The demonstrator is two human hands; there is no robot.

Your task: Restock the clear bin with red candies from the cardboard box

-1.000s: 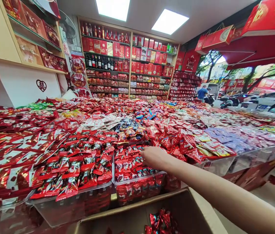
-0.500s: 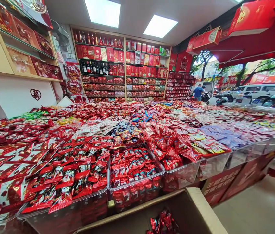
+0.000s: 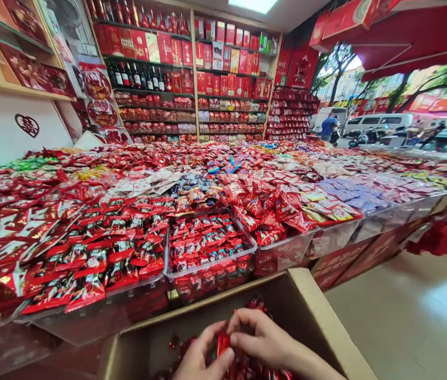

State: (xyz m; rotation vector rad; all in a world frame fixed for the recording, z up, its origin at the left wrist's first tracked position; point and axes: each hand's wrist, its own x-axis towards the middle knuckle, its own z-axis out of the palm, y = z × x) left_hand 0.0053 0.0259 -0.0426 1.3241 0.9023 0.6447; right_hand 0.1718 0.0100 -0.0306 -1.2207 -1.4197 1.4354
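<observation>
Both hands are low in the head view, inside an open cardboard box (image 3: 314,311). My left hand (image 3: 203,356) has thumb and fingers closed around a shiny red wrapped candy (image 3: 222,343). Beside it, my right hand (image 3: 260,338) pinches at the same candy, its fingertips close to the left ones. More red wrapped candies (image 3: 257,304) lie in the box beneath and behind the hands, partly covered by them. Just beyond the box stands a clear plastic bin (image 3: 211,266) of small red packets.
Bins of wrapped sweets cover the long display (image 3: 207,158). Red triangular packets (image 3: 270,208) and larger red packets (image 3: 100,258) flank the near bin. Shelves (image 3: 195,79) with bottles and gift boxes line the back wall. A person (image 3: 329,126) stands outside, near parked vehicles.
My two hands have come into view inside the cardboard box and hold a red candy. The view has tilted downward, showing more of the box and its candies.
</observation>
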